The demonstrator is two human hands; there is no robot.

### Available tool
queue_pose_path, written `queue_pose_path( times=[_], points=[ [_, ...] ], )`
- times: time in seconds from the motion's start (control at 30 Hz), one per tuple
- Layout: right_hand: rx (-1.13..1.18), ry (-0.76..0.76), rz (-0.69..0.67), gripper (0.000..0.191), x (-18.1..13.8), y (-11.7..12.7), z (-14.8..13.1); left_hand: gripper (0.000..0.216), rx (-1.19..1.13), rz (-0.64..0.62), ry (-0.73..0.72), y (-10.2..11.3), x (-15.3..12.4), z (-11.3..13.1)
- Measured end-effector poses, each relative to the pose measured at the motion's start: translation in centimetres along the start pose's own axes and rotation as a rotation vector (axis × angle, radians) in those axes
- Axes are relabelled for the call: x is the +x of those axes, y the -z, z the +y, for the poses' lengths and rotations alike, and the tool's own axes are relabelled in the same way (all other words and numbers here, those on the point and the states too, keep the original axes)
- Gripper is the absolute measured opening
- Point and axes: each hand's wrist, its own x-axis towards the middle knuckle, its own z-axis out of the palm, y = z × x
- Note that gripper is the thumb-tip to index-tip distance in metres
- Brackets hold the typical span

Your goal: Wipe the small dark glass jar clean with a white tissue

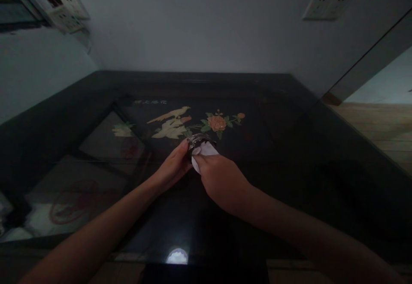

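Near the middle of the table, my left hand (175,164) grips the left side of a small, dark, shiny round-rimmed object (200,137), perhaps a dish; its exact kind is unclear. My right hand (222,181) is closed on a white tissue or cloth (208,148), pressed against the near, inner side of that object. Part of the white piece hangs out below my right fingers. Both hands meet just above the glossy black tabletop (244,224), and they hide most of the object's lower part.
Inlaid bird (174,112) and flower (217,123) pictures decorate the tabletop beyond my hands. A pale wall (193,26) stands behind the table, with sockets (328,5) at right and more sockets (69,11) at left. Wooden flooring (380,123) shows past the right edge.
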Motion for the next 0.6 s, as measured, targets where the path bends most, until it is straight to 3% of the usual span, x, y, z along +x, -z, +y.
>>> queue_pose_path(
  times=[0.27, 0.43, 0.6],
  points=[
    [-0.492, 0.032, 0.06, 0.039, -0.2, -1.9, 0.1, 0.033, -0.018, -0.03, 0.06, 0.7, 0.4, -0.3],
    [-0.453, 0.011, 0.176, 0.044, -0.4, -2.7, 0.7, 0.036, -0.031, -0.053, 0.074, 0.5, 0.5, -0.1],
    [-0.39, -0.01, 0.114, 0.043, -0.3, -2.9, 0.5, 0.034, 0.006, -0.027, 0.053, 0.3, 0.4, -0.4]
  ],
)
